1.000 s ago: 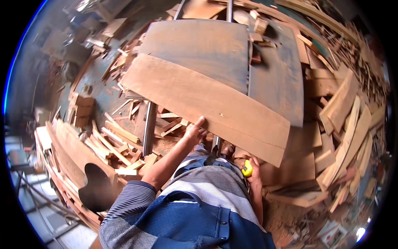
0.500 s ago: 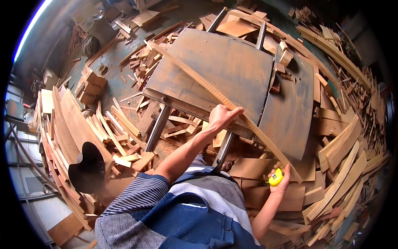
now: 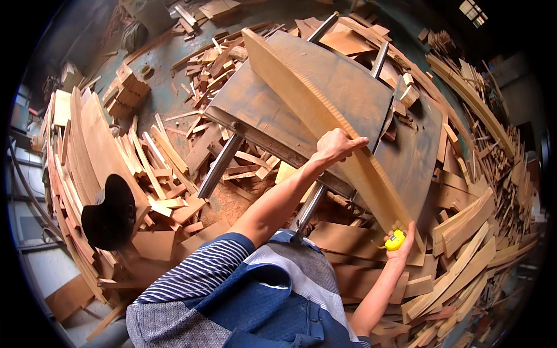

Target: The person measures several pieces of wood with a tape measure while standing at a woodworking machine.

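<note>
one long wood plank (image 3: 325, 110), tilted on edge across the metal surface (image 3: 348, 81), near end at right. left hand (image 3: 339, 145) clamped over its mid edge; right hand (image 3: 403, 243) pinching yellow tape measure (image 3: 395, 240) by near end. likely stiff, fairly heavy, rough; grip mid-length w/ both hands.

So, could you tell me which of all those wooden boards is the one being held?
The long pale board tilted on edge across the steel table: the left hand grips its upper edge, the right hand its near end. The others lie loose.

Striped short sleeve, blue denim apron
</note>
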`<act>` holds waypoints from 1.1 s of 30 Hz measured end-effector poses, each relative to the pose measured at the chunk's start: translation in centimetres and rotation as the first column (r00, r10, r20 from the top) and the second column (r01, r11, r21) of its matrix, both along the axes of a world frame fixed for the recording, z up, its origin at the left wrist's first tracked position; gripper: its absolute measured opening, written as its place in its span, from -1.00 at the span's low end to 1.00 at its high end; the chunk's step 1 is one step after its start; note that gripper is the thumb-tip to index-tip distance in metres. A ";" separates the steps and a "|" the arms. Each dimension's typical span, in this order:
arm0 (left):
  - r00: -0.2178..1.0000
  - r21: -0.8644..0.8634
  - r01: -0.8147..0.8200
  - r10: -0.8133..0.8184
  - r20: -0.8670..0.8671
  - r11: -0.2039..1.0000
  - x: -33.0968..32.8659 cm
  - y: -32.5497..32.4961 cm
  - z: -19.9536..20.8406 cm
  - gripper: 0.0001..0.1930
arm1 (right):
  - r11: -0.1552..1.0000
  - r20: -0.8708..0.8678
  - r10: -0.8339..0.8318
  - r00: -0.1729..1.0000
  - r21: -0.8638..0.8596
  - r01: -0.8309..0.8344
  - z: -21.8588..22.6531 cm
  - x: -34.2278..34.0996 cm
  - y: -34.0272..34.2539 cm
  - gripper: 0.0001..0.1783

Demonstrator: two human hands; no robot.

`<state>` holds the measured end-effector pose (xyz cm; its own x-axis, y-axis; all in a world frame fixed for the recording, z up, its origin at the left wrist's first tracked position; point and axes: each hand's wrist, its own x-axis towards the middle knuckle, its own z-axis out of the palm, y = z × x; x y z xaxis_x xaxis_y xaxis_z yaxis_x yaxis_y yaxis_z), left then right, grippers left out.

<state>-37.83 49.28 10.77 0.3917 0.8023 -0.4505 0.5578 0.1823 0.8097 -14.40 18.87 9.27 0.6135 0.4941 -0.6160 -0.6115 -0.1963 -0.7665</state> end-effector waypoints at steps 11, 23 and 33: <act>0.991 0.209 -0.133 0.128 0.038 0.969 2.2 0.7 -1.8 -0.18 | 0.997 -0.030 0.077 0.997 -0.027 -0.077 -0.2 2.9 1.3 -0.35; 0.974 0.191 -0.223 0.212 0.074 0.956 4.8 2.0 -2.3 -0.25 | 0.992 -0.008 0.071 0.997 -0.105 -0.071 -0.3 5.3 3.1 -0.34; 0.971 0.118 -0.232 0.224 0.081 0.966 5.1 1.8 -1.8 -0.30 | 0.989 -0.023 0.075 0.997 -0.123 -0.077 -0.6 6.4 3.0 -0.34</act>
